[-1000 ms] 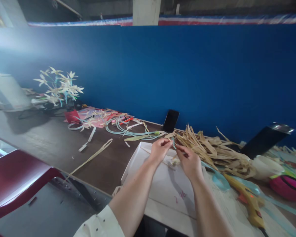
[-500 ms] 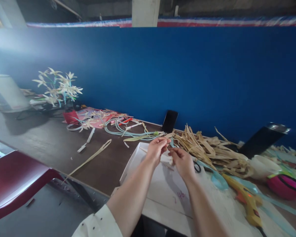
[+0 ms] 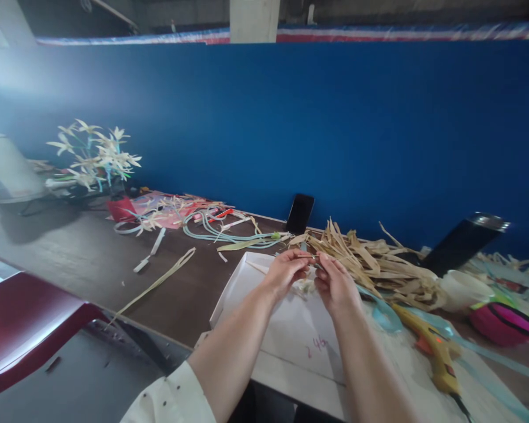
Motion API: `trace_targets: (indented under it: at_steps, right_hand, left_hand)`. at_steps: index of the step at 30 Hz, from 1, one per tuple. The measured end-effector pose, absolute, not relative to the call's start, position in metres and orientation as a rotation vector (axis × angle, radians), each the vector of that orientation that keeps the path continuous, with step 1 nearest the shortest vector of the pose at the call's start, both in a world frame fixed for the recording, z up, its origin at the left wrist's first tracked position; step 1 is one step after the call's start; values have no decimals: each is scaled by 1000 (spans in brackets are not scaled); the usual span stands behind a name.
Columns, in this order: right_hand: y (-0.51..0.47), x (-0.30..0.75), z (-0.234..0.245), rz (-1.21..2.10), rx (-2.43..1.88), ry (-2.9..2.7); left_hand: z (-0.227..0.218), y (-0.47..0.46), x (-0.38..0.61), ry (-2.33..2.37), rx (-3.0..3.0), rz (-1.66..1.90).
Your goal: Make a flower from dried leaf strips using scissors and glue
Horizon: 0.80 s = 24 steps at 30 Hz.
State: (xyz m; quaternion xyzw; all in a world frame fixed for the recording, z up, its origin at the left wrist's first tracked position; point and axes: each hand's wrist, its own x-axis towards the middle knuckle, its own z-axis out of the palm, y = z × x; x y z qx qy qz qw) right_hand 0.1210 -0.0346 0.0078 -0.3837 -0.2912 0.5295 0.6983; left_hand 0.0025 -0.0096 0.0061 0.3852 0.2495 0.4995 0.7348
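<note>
Over a white box lid (image 3: 235, 288), my left hand (image 3: 288, 273) is closed in a pinch on a thin brownish stick-like piece (image 3: 307, 256). The piece points across toward my right hand (image 3: 337, 285), whose thumb and fingers are pinched at its other end. The fingers hide most of it, so its exact kind is unclear. Small pale scraps (image 3: 305, 286) lie on the lid just below the hands. Right behind my right hand is a heap of dry corn husks (image 3: 361, 258).
A yellow glue gun (image 3: 436, 352) lies to the right, near a pink pouch (image 3: 506, 323), a white cup (image 3: 462, 289) and a tilted black bottle (image 3: 465, 244). A phone (image 3: 300, 214) leans at the blue partition. Pale husk flowers (image 3: 101, 155) stand left, beyond coiled light-blue cords (image 3: 211, 232).
My right hand has moved up and closer to my left hand, and its fingers now meet the end of the thin piece. The black ring handle beside my right hand no longer shows.
</note>
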Motion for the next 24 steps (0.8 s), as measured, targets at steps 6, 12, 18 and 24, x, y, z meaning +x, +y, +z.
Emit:
trace_targets:
  at_steps: [6, 12, 18, 24]
  right_hand:
    - [-38, 124, 10, 1091, -935, -717]
    - [-38, 121, 11, 1031, -1002, -734]
    - [-38, 121, 9, 1009, -1051, -761]
    - [-36, 124, 6, 992, -1069, -755]
  left_hand:
    - [10, -7, -6, 708, 967, 1154]
    - [12, -10, -5, 924, 1423, 1098]
    - [10, -10, -4, 919, 1466, 1065]
    - [8, -9, -4, 933, 1501, 1091]
